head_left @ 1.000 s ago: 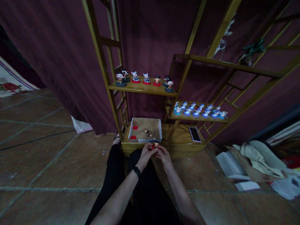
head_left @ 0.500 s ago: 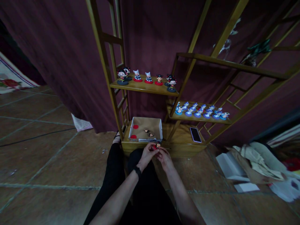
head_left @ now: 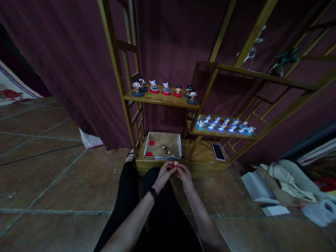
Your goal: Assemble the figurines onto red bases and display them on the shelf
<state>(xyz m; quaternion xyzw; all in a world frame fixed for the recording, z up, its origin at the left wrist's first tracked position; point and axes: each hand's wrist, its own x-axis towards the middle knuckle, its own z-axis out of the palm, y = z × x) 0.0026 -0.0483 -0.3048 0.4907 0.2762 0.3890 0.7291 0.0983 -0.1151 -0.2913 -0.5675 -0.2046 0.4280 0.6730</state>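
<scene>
Between my hands, just in front of the box, is a small black-haired figurine with a bit of red at its left side, likely a round base. My left hand is closed on the red piece. The fingers of my right hand pinch the figurine from the right. Behind them a shallow cardboard box rests on the low shelf. Inside it lie two figurines, one of them a dark figurine, and two red discs, one a red disc at the left.
Several figurines on round bases stand on the upper shelf. Rows of blue-white figurines fill the right shelf. A phone lies on the low shelf. White boxes and cloth sit on the floor at right.
The figurine has turned more upright between my hands and shifted slightly left. My hands otherwise stay nearly in place, and the view moves a little.
</scene>
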